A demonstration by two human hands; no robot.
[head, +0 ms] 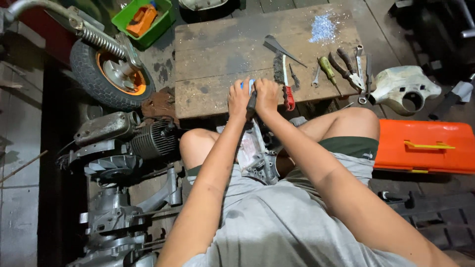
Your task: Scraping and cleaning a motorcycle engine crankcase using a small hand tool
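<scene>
Grey shirt cloth fills the bottom edge, hiding the lap. Both hands meet at the near edge of the wooden table (213, 59): the left hand (239, 99) and right hand (267, 95) are closed together around a dark-handled tool (252, 102), its working end hidden between them. A grey metal casing (257, 153) lies between the knees, partly covered by the forearms. Just right of the hands lies a red-handled wire brush (284, 79).

no packages, labels, signs or screens show in this view

An orange toolbox (424, 146) lies right; a small wheel (110, 74) rests left.
</scene>
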